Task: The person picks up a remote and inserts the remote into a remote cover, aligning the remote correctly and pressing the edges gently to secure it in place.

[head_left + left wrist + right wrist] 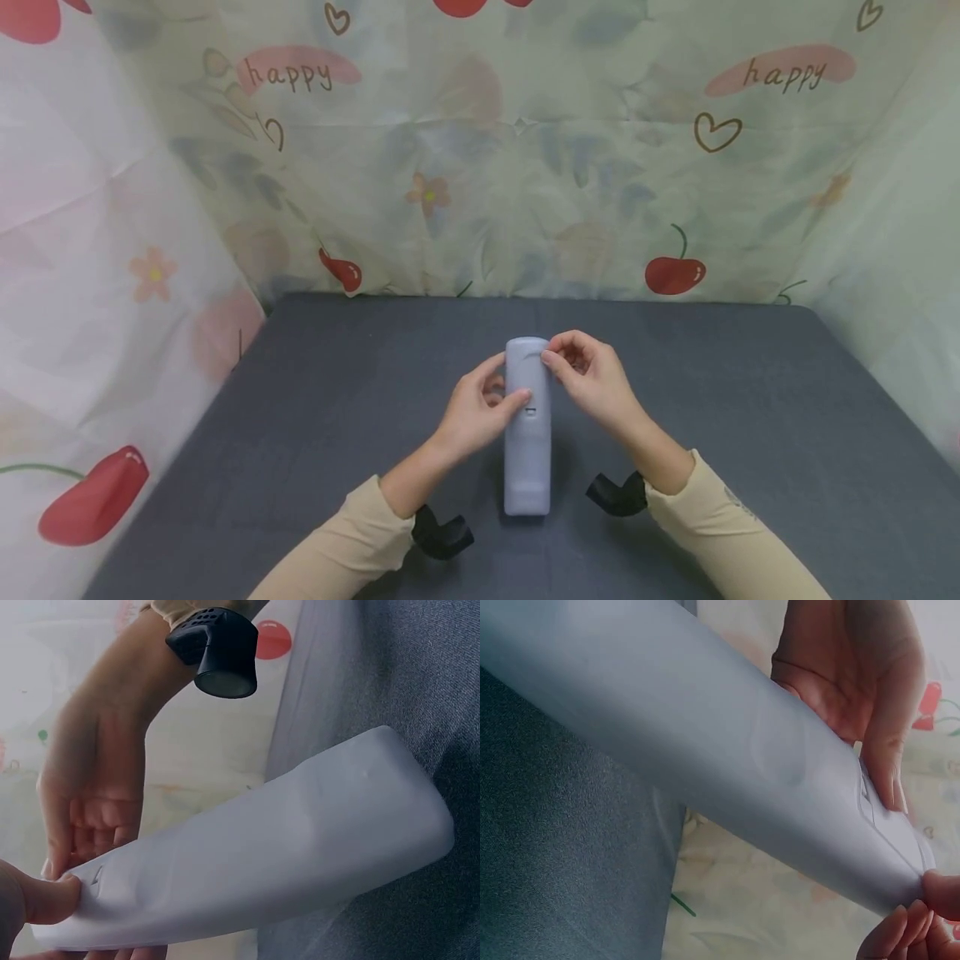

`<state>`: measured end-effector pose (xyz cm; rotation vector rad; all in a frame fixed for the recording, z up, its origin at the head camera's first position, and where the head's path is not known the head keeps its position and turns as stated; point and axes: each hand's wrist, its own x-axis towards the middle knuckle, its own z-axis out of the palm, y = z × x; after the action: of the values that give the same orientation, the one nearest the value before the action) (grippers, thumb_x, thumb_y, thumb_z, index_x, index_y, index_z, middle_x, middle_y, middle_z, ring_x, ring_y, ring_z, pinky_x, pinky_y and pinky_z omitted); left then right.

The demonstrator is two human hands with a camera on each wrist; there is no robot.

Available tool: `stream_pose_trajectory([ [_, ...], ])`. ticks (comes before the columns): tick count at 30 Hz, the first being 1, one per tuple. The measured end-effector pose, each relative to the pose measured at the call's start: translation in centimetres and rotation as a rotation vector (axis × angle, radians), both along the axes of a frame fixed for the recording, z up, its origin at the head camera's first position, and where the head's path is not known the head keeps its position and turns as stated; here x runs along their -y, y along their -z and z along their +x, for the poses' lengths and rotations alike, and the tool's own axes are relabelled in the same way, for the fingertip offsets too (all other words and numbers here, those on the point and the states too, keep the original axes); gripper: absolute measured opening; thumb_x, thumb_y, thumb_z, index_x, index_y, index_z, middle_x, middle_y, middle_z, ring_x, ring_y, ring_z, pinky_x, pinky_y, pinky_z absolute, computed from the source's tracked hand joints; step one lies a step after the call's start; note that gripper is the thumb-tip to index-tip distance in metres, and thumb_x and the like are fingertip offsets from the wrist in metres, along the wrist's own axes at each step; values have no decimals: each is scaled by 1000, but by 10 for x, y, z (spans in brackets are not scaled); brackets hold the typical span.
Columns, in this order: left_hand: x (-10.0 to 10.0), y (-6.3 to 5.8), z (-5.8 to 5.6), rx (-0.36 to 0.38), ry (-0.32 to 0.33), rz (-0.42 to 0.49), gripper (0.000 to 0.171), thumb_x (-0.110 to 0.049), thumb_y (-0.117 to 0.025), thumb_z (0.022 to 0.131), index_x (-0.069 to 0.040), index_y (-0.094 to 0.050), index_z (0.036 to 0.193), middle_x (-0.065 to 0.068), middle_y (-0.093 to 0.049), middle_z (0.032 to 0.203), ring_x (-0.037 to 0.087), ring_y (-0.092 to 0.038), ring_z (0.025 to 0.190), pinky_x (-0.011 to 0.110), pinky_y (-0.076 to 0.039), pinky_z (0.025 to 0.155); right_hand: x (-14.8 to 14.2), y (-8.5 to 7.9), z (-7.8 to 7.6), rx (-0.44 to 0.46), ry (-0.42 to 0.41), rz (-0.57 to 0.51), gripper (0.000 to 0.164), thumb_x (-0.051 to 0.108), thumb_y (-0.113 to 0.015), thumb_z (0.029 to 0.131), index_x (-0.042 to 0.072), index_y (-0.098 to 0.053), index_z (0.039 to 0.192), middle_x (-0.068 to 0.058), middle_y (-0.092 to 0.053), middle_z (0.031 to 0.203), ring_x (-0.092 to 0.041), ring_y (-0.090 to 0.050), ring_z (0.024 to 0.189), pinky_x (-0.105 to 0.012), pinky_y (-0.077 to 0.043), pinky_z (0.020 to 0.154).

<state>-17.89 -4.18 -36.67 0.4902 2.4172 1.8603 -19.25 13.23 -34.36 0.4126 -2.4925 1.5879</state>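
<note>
A long, pale lavender plastic case [528, 467] with rounded ends is between both hands, its lower end close over the dark table. My left hand [476, 408] holds it by the upper half, thumb pressed on the front beside a small slot and fingers on the far side. At the top right edge, my right hand [600, 379] pinches the case between thumb and fingers. In the right wrist view a seam runs along the case [780, 780] toward the right fingertips [900, 930]. The left wrist view shows the smooth case [247, 847] slanting, with the left thumb [52, 900] near its far end.
The table [360, 392] is covered in dark grey cloth. A printed curtain [517, 150] with hearts and cherries hangs along the back, and similar sheets hang at both sides. Black wrist camera mounts [444, 537] stick out below both sleeves.
</note>
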Motion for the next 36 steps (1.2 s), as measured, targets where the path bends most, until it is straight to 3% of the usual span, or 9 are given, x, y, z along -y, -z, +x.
stream_pose_trajectory([
  [5,-1,0,-1,-11,-20,12,55,-10,-63,89,-3,-41,139,24,-66,100,29,-68,76,31,-54,65,3,-1,4,-86,-5,38,9,7,-58,91,-2,-59,94,-12,-54,79,-7,-45,62,-20,-38,54],
  [15,-3,-1,-3,-12,-47,23,56,-10,-63,88,-2,-41,139,23,-66,100,27,-68,71,29,-54,62,7,1,8,-138,-5,74,5,5,-58,91,0,-57,92,-11,-52,79,-7,-43,61,-20,-38,54],
  [27,-3,1,-3,20,-4,38,58,-7,-61,89,-4,-37,141,24,-64,105,31,-69,78,32,-55,67,8,4,12,-211,21,94,5,3,-61,88,0,-58,90,-10,-53,78,-6,-45,64,-19,-41,57],
  [32,0,2,-3,48,22,54,58,-7,-60,90,-4,-35,142,25,-62,113,34,-68,91,37,-55,75,3,6,9,-147,23,23,10,6,-62,88,0,-58,95,-13,-58,86,-6,-52,70,-18,-45,61],
  [36,2,1,-2,52,26,84,59,-7,-59,90,-5,-33,143,26,-62,115,36,-67,93,39,-55,77,-1,8,6,-9,-18,-15,31,13,-61,90,-1,-48,115,-19,-57,109,-19,-62,89,-25,-52,73],
])
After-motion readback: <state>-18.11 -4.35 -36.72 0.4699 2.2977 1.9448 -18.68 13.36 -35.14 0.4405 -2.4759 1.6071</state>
